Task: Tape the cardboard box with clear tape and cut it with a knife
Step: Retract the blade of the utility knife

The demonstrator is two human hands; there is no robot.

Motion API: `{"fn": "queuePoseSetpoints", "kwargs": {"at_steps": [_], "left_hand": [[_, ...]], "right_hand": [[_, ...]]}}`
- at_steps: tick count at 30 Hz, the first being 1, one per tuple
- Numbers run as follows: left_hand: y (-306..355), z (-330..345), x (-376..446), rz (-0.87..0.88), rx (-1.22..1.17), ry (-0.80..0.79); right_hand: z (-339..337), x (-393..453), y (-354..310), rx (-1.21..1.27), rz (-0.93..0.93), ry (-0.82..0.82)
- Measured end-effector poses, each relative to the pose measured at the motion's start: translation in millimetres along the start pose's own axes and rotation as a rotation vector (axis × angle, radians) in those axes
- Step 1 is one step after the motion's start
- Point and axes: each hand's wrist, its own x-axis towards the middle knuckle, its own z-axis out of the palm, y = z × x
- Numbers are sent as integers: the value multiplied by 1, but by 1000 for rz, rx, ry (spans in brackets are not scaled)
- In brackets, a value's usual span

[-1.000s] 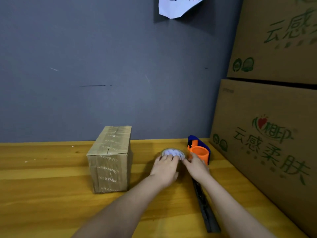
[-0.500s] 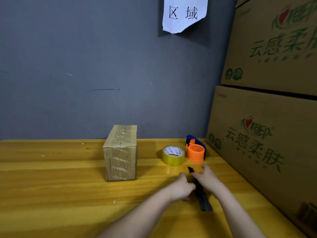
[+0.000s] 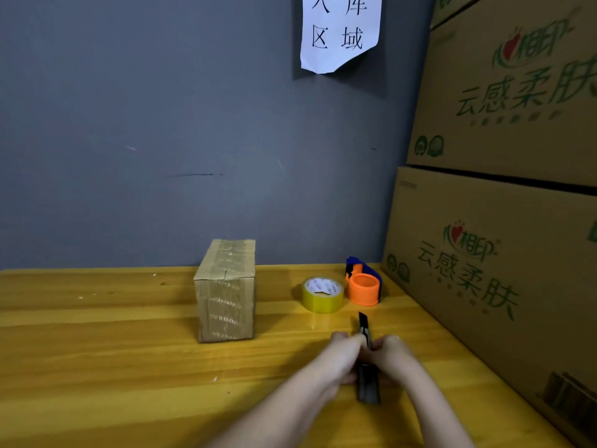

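While the cardboard box (image 3: pixel 226 291) stands upright on the wooden table (image 3: pixel 97 350), left of centre and towards the far edge by the wall, its top and near face are seen to be covered in strips of tape. To its right, well apart from it, a yellowish roll of tape (image 3: pixel 322 294) is laid flat, and just beside that, further right, an orange and blue tape dispenser (image 3: pixel 363 286) is set.

Nearer, the knife (image 3: pixel 366 357) is held over the table, a long dark utility knife pointing away towards the roll. It is gripped from both sides: the left hand (image 3: pixel 342 354) is curled round its left side, the right hand (image 3: pixel 392 355) is curled round its right side, and the fingers of both are pressed close together at its middle. The dark tip is seen sticking out beyond the fingers, and the handle end is shown below the hands.

At the right, large printed cartons (image 3: pixel 504 221) are stacked against the table edge. On the grey wall (image 3: pixel 161 124) a paper sign (image 3: pixel 339 30) with black characters is hung.
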Motion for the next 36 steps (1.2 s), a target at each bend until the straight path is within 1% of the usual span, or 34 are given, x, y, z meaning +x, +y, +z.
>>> {"fn": "queuePoseSetpoints", "kwargs": {"at_steps": [2, 5, 7, 10, 12, 14, 16, 18, 20, 24, 28, 31, 34, 36], "left_hand": [[-3, 0, 1, 25, -25, -2], [-6, -4, -1, 94, -95, 30], [-7, -13, 0, 165, -111, 54], [-6, -35, 1, 237, -70, 96], [-7, -51, -3, 244, -8, 62], [-8, -67, -9, 200, -1, 0], [-11, -84, -13, 195, -13, -12], [-13, -98, -14, 219, -3, 35], [-14, -107, -13, 239, -14, 92], [-17, -112, -6, 240, -119, 176], [-21, -110, 2, 308, -157, 238], [-26, -109, 5, 333, -132, 223], [-24, -111, 5, 304, -95, 156], [-22, -113, 4, 274, -98, 110]], "right_hand": [[3, -4, 1, 133, -39, 8], [10, -8, 0, 429, -152, 35], [13, -10, -7, 531, -220, 40], [18, -11, -29, 729, -283, 42], [23, -12, -47, 825, -332, 33], [31, -11, -64, 849, -383, -3], [44, -10, -78, 857, -432, -71], [59, -7, -88, 878, -451, -125], [72, -6, -94, 932, -441, -133], [88, -13, -102, 1057, -444, -162], [91, -16, -103, 1147, -456, -147], [92, -14, -100, 1151, -457, -124], [93, -10, -97, 1104, -448, -88], [94, -9, -97, 1120, -420, -100]]}}
